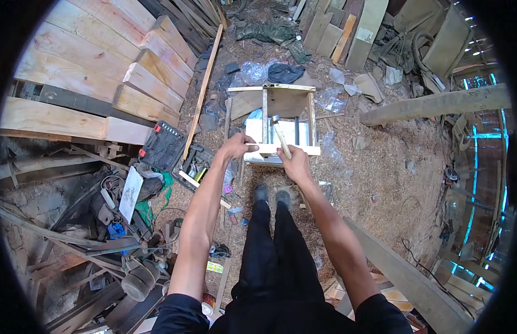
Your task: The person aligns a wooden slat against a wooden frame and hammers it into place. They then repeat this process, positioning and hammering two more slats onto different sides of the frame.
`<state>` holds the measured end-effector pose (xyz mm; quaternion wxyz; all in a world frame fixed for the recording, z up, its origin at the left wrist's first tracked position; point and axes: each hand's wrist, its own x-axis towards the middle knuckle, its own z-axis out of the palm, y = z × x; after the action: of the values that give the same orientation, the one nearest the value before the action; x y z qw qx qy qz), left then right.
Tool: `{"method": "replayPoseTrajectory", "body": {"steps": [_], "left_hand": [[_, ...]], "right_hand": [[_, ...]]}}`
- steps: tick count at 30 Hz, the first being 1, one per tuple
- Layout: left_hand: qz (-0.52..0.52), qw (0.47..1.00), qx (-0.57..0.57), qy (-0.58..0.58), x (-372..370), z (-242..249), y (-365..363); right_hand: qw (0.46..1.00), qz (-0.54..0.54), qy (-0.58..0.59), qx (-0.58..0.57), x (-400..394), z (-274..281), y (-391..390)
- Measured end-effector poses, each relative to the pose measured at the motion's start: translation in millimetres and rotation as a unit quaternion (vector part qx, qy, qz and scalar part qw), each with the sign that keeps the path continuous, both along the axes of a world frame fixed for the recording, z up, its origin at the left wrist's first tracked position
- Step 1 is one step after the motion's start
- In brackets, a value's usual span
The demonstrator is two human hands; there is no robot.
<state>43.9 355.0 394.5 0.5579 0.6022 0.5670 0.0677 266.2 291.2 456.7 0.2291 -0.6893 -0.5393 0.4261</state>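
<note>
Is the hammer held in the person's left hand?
No, the right hand holds the hammer by its handle, above the wooden frame.

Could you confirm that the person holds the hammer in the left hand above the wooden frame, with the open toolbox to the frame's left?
Not quite: the head view shows the hammer in the right hand, above the wooden frame, with the open toolbox to its left.
</note>
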Motion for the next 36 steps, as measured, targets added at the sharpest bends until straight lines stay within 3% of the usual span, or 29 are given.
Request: {"method": "replayPoseTrajectory", "body": {"steps": [8,10,15,17,20,24,25,28,32,36], "left_hand": [[-0.011,0.999,-0.03,-0.019,-8,-25,-7],[-0.001,1.0,-0.019,0.024,-8,-21,-9],[0.018,0.999,-0.018,0.046,-10,-29,-14],[0.014,0.998,-0.012,0.056,-9,-23,-15],[0.014,0.998,0.008,0.068,-3,-13,-14],[0.012,0.999,0.034,0.027,1,-3,-14],[0.012,0.999,0.027,0.022,1,-4,-14],[0.015,1.0,0.014,0.014,-2,-9,-17],[-0.005,0.992,0.061,0.106,2,8,-15],[0.019,1.0,0.009,0.012,-5,-4,-16]], "right_hand": [[0.999,-0.01,0.028,0.019,-5,-12,-13],[1.0,0.0,0.002,0.025,4,-12,-16],[0.99,-0.082,-0.101,0.048,57,-19,-19],[0.969,-0.175,-0.166,0.049,73,-8,-15],[0.963,-0.199,-0.153,0.098,95,-29,-14],[0.971,-0.204,-0.108,0.066,89,-45,-14],[0.962,-0.201,-0.167,0.082,83,-47,-15],[0.973,-0.17,-0.136,0.073,79,-42,-18],[0.975,-0.174,-0.112,0.08,78,-34,-19],[0.98,-0.181,-0.07,0.052,80,-32,-17]]}}
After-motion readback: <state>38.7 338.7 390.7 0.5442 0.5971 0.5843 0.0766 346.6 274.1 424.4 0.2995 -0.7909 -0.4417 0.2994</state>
